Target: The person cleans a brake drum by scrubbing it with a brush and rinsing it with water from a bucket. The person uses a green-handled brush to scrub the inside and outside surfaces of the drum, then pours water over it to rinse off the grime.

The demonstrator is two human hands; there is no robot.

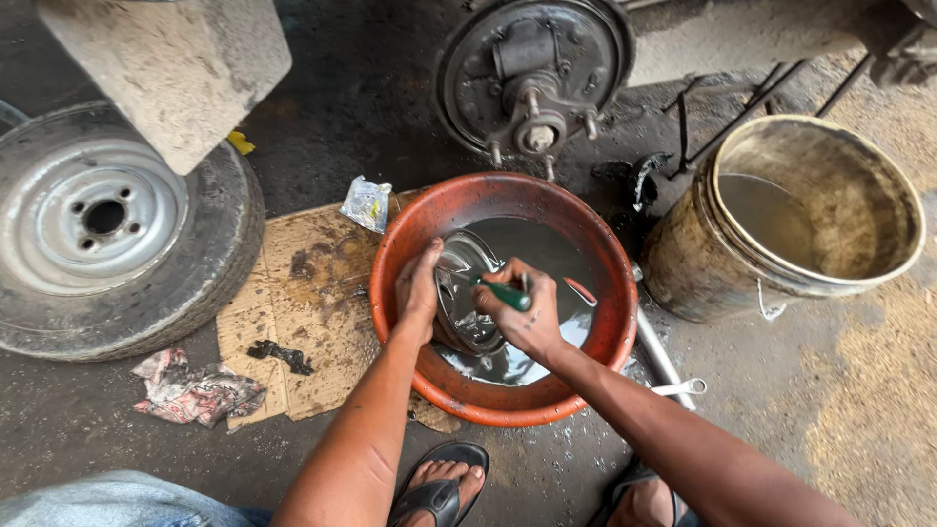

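An orange basin [597, 262] of dark oily liquid sits on the ground in front of me. My left hand [418, 291] grips the rim of a round metal brake drum [463, 265] standing tilted in the liquid. My right hand [522, 314] is closed on a green-handled tool [508, 293], pressed against the drum's inner face. Both forearms reach in from the bottom of the view.
A bare wheel hub with studs [535, 83] is just behind the basin. A dirty bucket [810, 220] with liquid stands at right. A wheel with tyre [107, 234] lies at left, under a concrete block [171, 63]. Cardboard [303, 322], a rag [195, 390] and a metal pipe [664, 356] lie around.
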